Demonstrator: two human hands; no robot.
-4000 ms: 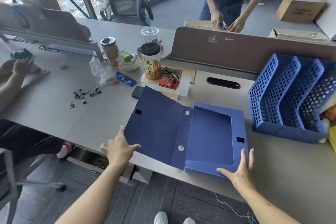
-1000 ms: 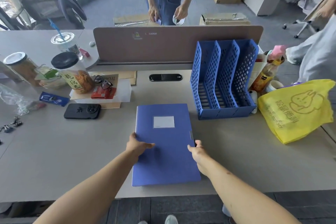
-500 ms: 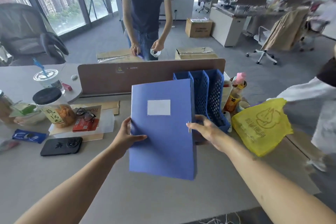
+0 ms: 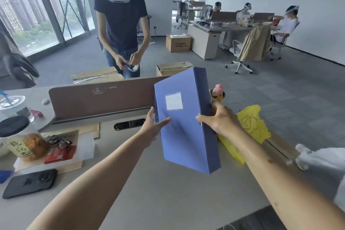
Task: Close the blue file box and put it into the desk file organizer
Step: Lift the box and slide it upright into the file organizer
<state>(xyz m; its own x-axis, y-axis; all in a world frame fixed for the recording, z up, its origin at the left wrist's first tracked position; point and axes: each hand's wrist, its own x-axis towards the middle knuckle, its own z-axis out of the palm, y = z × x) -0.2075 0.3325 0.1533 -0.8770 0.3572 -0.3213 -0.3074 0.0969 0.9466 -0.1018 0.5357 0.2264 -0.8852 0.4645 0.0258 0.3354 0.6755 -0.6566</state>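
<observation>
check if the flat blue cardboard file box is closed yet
Closed: the flat blue cardboard file box shows its cover shut flat, held off the desk between left hand and right hand.

Two bare forearms come up from the bottom edge, no sleeves in sight on either, no watch, no bracelet. The left hand (image 4: 152, 129) shows no ring on its visible fingers, nails short and plain. The right hand (image 4: 222, 120) looks unadorned too, though motion blur softens it. A few small dark marks dot the right forearm.
</observation>
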